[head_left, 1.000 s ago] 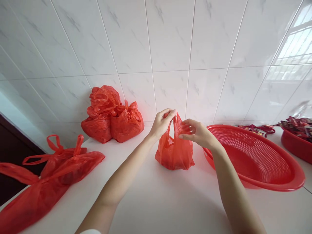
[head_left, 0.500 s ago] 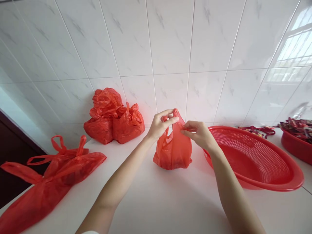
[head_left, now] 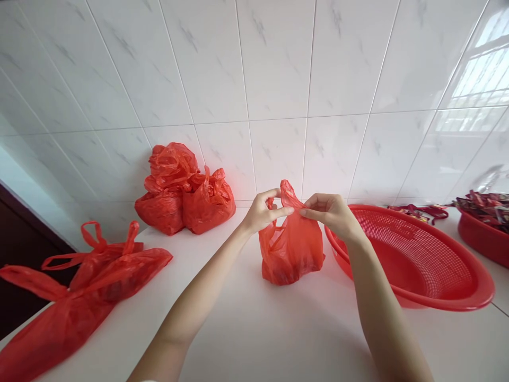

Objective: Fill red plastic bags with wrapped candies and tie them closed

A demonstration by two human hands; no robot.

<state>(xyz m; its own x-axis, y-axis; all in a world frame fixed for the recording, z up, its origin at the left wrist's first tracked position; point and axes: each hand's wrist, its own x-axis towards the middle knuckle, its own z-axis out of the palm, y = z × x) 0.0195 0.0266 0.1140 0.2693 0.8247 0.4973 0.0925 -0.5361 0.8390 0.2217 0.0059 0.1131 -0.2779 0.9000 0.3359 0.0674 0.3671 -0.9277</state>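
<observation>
- Fingers of your right hand [head_left: 328, 212] are pinching the upper side of a red plastic bag [head_left: 300, 249], thumb against forefinger with the film caught between.
- Your left hand [head_left: 264, 213] grips the same bag near its handles, thumb laid on the plastic and pointing toward your right fingertips; its far fingers are partly hidden.
- Between your two hands, a twisted handle end sticks up above your thumbs.
- You have the bag upright in front of you, its bottom low over the white tabletop [head_left: 238, 329]; you cannot tell whether it bears weight there. Something darker shows through the film near the base.
- Just beside your right hand sits a wide red basket [head_left: 429, 254] with perforated sides.
- Beyond it, at your far right, a red basin [head_left: 481, 236] holds dark red packets [head_left: 487, 207].
- To your left, bundled red bags [head_left: 185, 191] are stacked by the tiled wall [head_left: 278, 69].
- Nearer you, at the left edge, more red bags [head_left: 75, 307] lie with their handles up.
</observation>
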